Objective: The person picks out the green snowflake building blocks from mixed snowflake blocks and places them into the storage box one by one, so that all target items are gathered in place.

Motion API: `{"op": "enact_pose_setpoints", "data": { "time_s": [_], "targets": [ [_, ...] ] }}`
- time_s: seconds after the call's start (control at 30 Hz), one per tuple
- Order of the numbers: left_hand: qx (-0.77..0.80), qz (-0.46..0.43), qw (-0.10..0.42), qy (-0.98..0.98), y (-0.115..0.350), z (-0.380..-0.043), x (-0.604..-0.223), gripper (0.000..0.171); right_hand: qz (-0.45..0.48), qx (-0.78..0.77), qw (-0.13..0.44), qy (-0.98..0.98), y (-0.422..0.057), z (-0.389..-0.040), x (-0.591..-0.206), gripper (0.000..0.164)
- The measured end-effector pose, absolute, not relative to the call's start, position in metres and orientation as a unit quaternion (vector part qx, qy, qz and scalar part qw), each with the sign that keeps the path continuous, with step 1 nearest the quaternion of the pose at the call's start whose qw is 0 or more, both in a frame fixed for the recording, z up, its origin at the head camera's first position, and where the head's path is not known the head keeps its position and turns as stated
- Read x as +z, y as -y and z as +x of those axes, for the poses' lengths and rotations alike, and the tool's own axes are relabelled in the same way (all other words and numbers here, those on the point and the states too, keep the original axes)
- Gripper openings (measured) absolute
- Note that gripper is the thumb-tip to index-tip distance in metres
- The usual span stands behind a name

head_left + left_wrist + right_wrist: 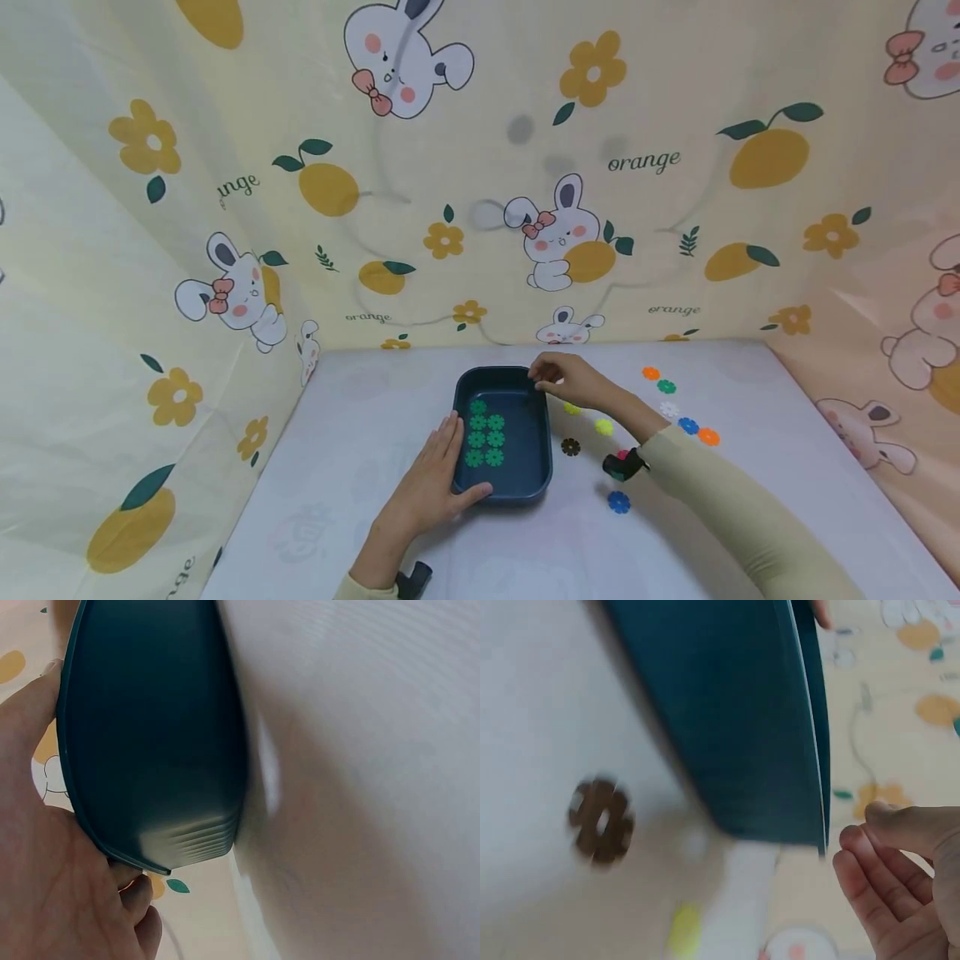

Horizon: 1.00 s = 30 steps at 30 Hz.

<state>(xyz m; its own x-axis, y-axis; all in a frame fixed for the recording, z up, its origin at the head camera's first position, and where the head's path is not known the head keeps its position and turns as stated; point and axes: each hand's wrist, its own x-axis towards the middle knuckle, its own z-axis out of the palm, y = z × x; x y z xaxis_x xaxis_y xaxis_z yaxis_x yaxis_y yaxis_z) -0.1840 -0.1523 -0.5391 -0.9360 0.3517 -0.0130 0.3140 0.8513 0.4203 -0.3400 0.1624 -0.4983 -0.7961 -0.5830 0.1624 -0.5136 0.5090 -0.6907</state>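
A dark blue tray [517,483] stands on the table, with several green flower-shaped discs [495,438] laid in two columns on the left of its floor. My left hand [427,483] holds the tray's near left corner, fingers along the left side and thumb over the near rim. In the left wrist view that hand [67,877] curves round the tray's rim [63,750]. At the far right corner of the tray is my right hand [570,379], its fingers loosely bent. The right wrist view shows no object between this hand's [900,877] thumb and fingers, close beside the rim.
Right of the tray lie a brown disc [571,447], yellow discs [604,427] and a blue disc [618,502]. A red disc is partly hidden by the right wrist. Farther right are orange [708,437], green [667,387] and white [669,409] discs. A printed curtain [465,167] surrounds the table.
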Motion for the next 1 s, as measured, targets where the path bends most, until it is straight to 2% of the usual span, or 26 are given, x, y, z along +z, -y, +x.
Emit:
{"op": "enact_pose_setpoints", "data": {
  "time_s": [0.27, 0.47, 0.7, 1.0],
  "targets": [
    [0.205, 0.174, 0.04, -0.962, 0.153, -0.183, -0.541, 0.116, -0.2, -0.39, -0.018, -0.899, -0.229, -0.334, -0.504, 0.019],
    [0.204, 0.176, 0.035, -0.962, 0.152, -0.182, -0.542, 0.115, -0.148, -0.379, -0.041, -0.913, -0.285, -0.332, -0.512, 0.023],
    [0.204, 0.173, 0.035, -0.963, 0.152, -0.182, -0.542, 0.115, -0.073, -0.371, -0.015, -0.926, -0.334, -0.327, -0.521, 0.032],
    [0.211, 0.184, 0.026, -0.96, 0.152, -0.182, -0.542, 0.114, 0.018, -0.374, 0.046, -0.926, -0.367, -0.325, -0.542, 0.045]
  ]
}}
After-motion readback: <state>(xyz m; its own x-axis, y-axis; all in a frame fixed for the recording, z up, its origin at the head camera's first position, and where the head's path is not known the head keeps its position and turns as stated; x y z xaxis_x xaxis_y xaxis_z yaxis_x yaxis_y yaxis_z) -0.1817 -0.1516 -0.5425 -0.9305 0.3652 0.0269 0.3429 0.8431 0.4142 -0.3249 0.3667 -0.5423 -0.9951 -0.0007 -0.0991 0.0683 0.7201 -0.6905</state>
